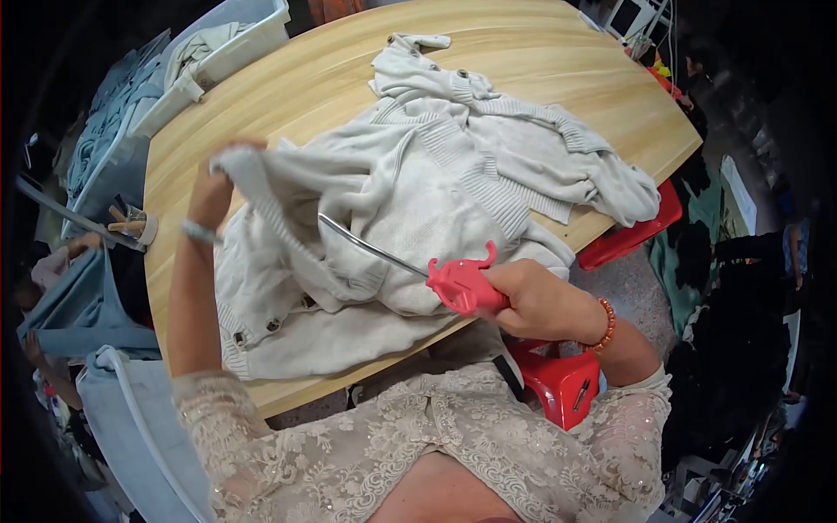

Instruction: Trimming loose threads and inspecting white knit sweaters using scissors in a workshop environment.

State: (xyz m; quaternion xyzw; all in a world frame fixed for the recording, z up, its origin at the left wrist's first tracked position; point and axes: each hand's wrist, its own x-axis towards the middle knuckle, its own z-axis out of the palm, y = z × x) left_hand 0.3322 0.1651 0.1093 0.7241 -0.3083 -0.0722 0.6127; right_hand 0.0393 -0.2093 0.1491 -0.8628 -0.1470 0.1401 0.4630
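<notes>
A light-grey knitted cardigan (410,218) with ribbed edges and dark buttons lies bunched on the wooden table. My left hand (212,193), partly blurred, is closed on its ribbed edge, lifting it at the left. My right hand (534,301) is wrapped round the pink-red plastic handle (468,286) of a tool with a small curled hook. From the handle a thin, slightly bent metal rod (375,248) runs up and left over the cardigan. At the far side a sleeve (418,65) lies folded, and more knitted fabric (602,179) spreads to the right table edge.
A white plastic bin (253,35) holding folded garments stands at the far left. A small cup of tools (135,225) sits by the left table edge. Red stools (558,383) stand near my right arm, with dark garments (732,349) beyond. Another person's hands (83,244) hold blue cloth at the left.
</notes>
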